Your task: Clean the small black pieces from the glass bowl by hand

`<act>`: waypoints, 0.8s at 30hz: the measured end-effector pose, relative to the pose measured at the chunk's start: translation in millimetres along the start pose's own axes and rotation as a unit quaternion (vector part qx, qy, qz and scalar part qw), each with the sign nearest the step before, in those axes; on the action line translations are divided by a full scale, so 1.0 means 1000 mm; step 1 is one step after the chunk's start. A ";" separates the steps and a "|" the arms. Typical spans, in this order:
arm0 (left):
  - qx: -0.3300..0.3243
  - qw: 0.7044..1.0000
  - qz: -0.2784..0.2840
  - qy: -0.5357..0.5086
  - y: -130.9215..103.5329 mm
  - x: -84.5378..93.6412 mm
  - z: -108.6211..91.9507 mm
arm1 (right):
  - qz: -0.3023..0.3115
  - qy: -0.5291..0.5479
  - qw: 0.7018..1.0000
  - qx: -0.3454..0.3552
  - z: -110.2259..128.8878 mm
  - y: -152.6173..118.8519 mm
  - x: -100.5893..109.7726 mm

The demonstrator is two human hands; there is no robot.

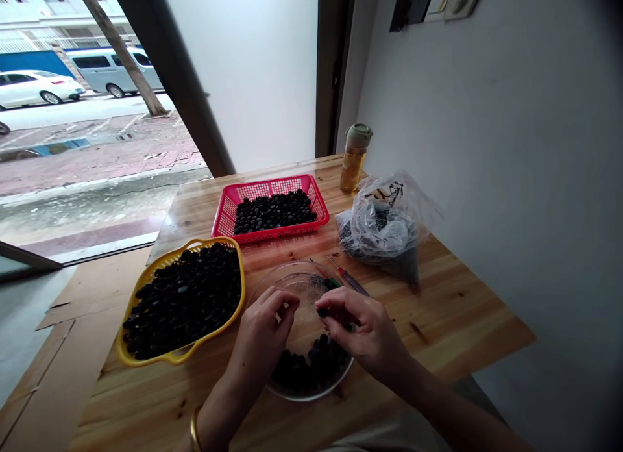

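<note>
Over a clear round dish (307, 397) my two hands face each other, a short gap between them. My right hand (365, 327) pinches a small black round piece (322, 312) between thumb and fingers. The fingertips of my left hand (260, 328) are pressed together; whatever they hold is too small to make out. Several black round pieces (318, 361) lie in the near part of the dish. A little heap of thin, wiry metallic bits (317, 283) shows at its far side. Just beyond my right hand lies a screwdriver-like tool (351, 280) with a red and dark handle.
A yellow basket (242, 270) heaped with black pieces stands left of the dish. Behind is a red basket (318, 199) of similar pieces. At the right are an open plastic bag (384, 231) of small dark bits and a lidded bottle (354, 160), near the wall.
</note>
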State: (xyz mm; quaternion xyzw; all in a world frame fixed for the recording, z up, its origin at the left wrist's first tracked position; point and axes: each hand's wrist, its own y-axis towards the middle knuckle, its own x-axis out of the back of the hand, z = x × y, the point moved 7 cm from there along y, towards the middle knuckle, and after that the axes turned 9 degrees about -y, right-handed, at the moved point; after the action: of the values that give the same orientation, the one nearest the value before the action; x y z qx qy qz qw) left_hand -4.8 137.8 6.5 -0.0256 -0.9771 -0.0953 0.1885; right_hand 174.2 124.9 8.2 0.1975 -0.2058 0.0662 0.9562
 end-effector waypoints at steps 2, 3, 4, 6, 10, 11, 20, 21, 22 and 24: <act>0.028 0.999 -0.015 -0.041 -0.001 0.002 0.002 | 0.007 0.024 1.000 0.003 0.003 0.002 -0.002; 0.044 0.997 -0.022 -0.063 -0.002 0.003 0.003 | 0.015 0.038 0.999 -0.003 0.004 0.003 -0.004; 0.063 0.994 -0.028 -0.087 -0.003 0.003 0.005 | 0.022 0.051 0.998 -0.015 0.004 0.003 -0.006; 0.106 0.982 -0.040 -0.149 -0.006 0.004 0.009 | 0.028 0.069 0.996 -0.051 0.002 0.003 -0.010; 0.175 0.938 -0.074 -0.289 -0.015 0.003 0.016 | 0.031 0.103 0.988 -0.114 -0.002 0.003 -0.019; 0.183 0.929 -0.080 -0.313 -0.017 0.002 0.017 | 0.035 0.111 0.986 -0.120 -0.001 0.003 -0.022; 0.230 0.853 -0.087 -0.460 -0.042 -0.013 0.018 | 0.054 0.177 0.974 -0.133 0.007 0.001 -0.035; 0.219 0.861 -0.087 -0.450 -0.042 -0.011 0.016 | 0.058 0.194 0.970 -0.138 0.006 0.000 -0.036; 0.205 0.872 -0.088 -0.435 -0.042 -0.009 0.014 | 0.062 0.211 0.966 -0.140 0.005 -0.001 -0.037; 0.167 0.897 -0.093 -0.400 -0.041 -0.003 0.007 | 0.059 0.244 0.958 -0.136 0.003 -0.002 -0.039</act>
State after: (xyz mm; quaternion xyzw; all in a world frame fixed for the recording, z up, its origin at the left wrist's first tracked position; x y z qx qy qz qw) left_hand -7.8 98.9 -8.7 0.0614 -0.9696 0.0699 -0.2262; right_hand 138.1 119.5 -6.4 0.0306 0.0153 0.1404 0.9895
